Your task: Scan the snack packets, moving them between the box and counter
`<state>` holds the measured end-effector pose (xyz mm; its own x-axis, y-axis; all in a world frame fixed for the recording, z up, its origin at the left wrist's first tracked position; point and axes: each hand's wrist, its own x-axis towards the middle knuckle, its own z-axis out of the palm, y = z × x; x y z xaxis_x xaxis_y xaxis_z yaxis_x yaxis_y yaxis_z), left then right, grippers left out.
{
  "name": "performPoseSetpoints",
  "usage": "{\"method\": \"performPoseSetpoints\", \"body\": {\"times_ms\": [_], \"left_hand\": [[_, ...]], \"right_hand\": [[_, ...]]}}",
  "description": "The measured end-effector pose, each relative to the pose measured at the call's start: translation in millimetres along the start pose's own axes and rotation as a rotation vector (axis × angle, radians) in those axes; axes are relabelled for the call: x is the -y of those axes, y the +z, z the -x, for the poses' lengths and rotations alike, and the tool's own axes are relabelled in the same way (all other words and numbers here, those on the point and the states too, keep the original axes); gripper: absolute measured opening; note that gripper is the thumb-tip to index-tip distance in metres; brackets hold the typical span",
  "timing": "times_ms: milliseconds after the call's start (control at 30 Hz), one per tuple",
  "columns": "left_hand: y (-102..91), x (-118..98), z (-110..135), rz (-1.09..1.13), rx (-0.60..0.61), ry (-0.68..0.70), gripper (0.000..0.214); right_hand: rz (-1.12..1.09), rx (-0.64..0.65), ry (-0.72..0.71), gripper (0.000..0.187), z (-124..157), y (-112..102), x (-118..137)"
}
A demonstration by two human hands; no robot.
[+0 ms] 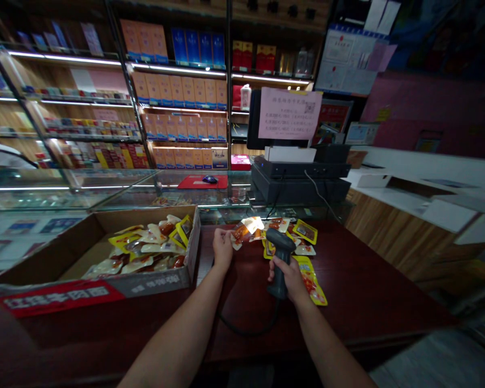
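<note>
Holding a black scanner tight in the right hand, left hand pinching a snack packet, more packets on the dark red counter.

Taking the scanner above the table as centre: the box, with snack packs in it, lies at nine o'clock; one packet at eleven; loose packets at one and four; the till at twelve on the glass counter, shelves behind it.

Lit shelves behind glass counter, dark wooden table
</note>
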<state>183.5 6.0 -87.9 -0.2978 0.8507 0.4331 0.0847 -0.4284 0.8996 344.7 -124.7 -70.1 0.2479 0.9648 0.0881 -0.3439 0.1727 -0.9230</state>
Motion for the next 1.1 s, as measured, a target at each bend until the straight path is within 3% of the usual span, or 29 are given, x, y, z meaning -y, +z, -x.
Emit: {"method": "performPoseSetpoints", "body": {"times_ms": [300,533,667,867,933,1100], "left_hand": [[-0.8,0.6,-0.4,-0.032,-0.053,-0.009,0.009],[-9.5,-31.1,-12.0,-0.041,-0.207,-0.043,0.01],[-40.3,-51.1,-33.3,0.028,-0.313,-0.021,0.015],[-120.0,-65.5,-71.0,-0.01,-0.527,0.019,0.016],[-142.0,-67.7,-79.6,-0.048,-0.531,-0.009,0.016],[-170.4,-71.6,-87.1,-0.164,-0.555,-0.061,0.021]], "right_hand": [[-0.007,0.0,0.002,0.031,1.3,1.4,1.1],[0.002,0.102,0.041,0.035,0.4,21.5,9.8],[0.046,0.246,0.043,0.038,-2.3,52.6,21.2],[0.064,0.397,0.024,0.035,-8.7,109.3,22.4],[0.06,0.433,0.026,0.034,-9.8,124.9,19.0],[0.049,0.483,0.036,0.034,-8.3,149.3,13.7]]}}
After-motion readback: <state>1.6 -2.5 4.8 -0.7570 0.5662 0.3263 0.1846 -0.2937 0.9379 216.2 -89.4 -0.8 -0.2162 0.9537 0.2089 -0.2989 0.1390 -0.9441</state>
